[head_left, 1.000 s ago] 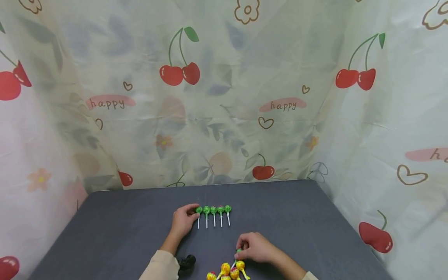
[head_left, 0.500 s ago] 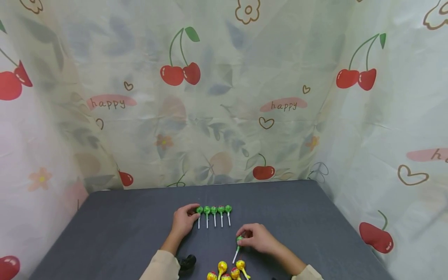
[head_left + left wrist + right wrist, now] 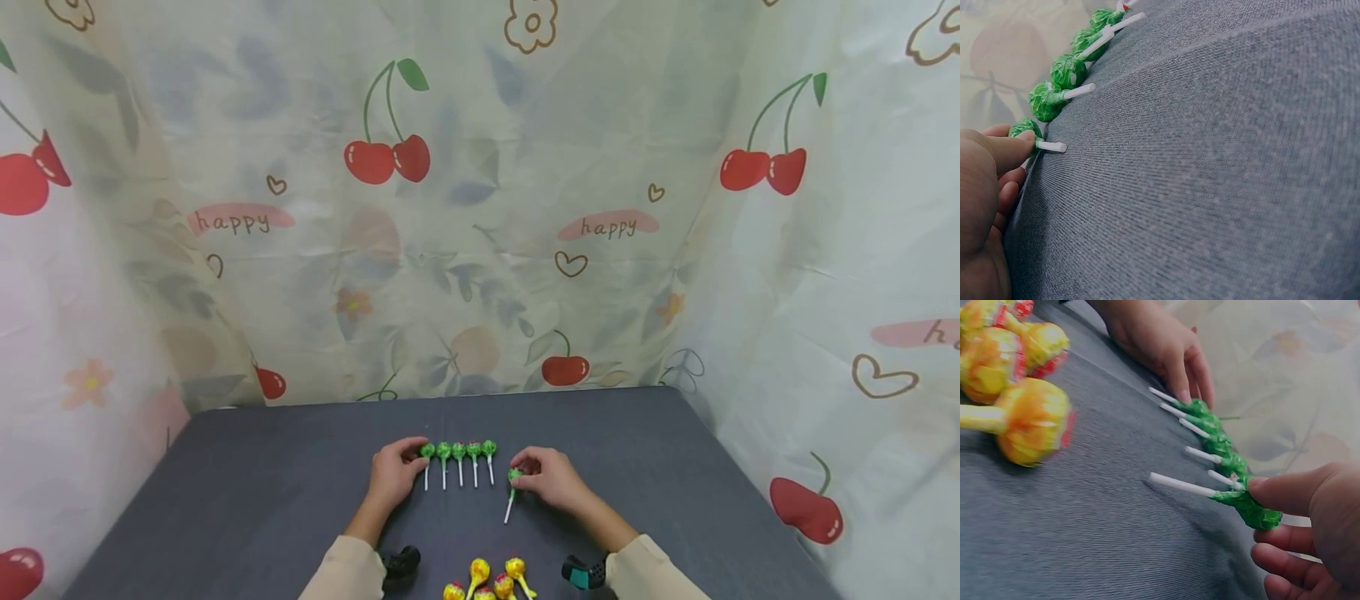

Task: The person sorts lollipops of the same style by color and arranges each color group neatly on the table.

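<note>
Several green-wrapped lollipops [image 3: 458, 451] lie in a row on the dark cloth, white sticks toward me. My left hand [image 3: 393, 473] is at the row's left end, its thumb and fingers pinching the head of the leftmost lollipop [image 3: 1025, 129]. To the right of the row, my right hand [image 3: 553, 478] pinches another green lollipop [image 3: 1254, 509] by its wrapped head. Its white stick [image 3: 1179, 484] points back toward me, slightly tilted. In the right wrist view this lollipop overlaps the near end of the row.
Several yellow-wrapped lollipops [image 3: 479, 572] lie in a loose group at the front edge of the head view. A dark grey cloth [image 3: 300, 475] covers the table. Printed curtains [image 3: 465, 250] stand behind it and at both sides. Dark wrist devices [image 3: 583, 573] sit by the sleeves.
My right hand has lifted a green lollipop away from the yellow group and carried it forward to beside the row. The left hand has stayed at the row's left end.
</note>
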### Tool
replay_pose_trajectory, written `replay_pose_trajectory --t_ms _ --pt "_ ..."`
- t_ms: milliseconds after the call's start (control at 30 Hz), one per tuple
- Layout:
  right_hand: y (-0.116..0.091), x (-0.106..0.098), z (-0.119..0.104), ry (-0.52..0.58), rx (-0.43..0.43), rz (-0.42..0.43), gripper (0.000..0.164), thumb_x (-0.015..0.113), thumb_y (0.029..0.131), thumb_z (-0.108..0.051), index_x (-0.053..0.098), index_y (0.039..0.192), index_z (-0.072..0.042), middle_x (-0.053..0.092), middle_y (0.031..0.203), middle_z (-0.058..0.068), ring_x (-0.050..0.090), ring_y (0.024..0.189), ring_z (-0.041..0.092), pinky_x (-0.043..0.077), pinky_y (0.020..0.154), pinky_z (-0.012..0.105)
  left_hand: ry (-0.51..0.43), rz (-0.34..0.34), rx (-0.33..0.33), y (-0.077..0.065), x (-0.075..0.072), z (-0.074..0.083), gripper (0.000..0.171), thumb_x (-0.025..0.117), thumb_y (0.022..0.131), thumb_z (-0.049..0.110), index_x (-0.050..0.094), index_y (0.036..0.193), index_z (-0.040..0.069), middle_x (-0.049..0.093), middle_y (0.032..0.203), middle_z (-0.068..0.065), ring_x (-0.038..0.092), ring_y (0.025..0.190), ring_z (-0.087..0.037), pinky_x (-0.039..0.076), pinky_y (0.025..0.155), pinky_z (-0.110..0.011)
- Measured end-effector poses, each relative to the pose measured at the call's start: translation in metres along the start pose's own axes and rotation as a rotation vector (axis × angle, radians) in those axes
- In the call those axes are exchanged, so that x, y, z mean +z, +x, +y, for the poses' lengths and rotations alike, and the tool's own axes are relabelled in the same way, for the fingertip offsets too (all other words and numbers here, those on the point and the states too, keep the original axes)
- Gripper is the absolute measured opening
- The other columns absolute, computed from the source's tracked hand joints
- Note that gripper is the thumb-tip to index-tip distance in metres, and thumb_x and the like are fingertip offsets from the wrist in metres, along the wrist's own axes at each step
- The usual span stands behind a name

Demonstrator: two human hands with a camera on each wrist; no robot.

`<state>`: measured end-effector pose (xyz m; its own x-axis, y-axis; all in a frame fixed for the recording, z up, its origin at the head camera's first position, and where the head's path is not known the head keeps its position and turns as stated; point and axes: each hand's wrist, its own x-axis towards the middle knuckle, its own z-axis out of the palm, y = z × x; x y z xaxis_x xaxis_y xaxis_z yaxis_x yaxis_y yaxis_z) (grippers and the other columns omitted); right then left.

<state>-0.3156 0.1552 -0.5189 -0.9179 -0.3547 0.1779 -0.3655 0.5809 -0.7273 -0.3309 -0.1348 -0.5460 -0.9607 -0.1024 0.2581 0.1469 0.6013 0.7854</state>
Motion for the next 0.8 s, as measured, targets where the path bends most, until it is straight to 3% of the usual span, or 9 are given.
replay_pose_trajectory --t_ms 500,800 --pt "0.037 0.001 0.002 -0.053 0.072 0.039 0.014 0.078 0.082 -0.012 0.073 0.095 -0.009 0.064 0.082 -0.003 0.056 0.075 0.014 0.046 0.066 0.034 0.000 -0.002 -0.002 0.002 0.001 -0.001 0.027 0.076 0.084 0.007 0.074 0.110 0.012 0.066 0.085 0.001 0.057 0.075 -0.013 0.045 0.069 -0.035" --pt "0.047 0.012 0.008 -0.066 0.102 0.137 0.013 0.077 0.083 -0.013 0.074 0.096 -0.010 0.068 0.088 0.000 0.062 0.083 0.018 0.049 0.075 0.038 0.001 0.004 0.018 0.001 0.000 -0.003 0.027 0.076 0.083 0.007 0.074 0.109 0.011 0.066 0.084 0.002 0.057 0.075 -0.013 0.046 0.068 -0.034"
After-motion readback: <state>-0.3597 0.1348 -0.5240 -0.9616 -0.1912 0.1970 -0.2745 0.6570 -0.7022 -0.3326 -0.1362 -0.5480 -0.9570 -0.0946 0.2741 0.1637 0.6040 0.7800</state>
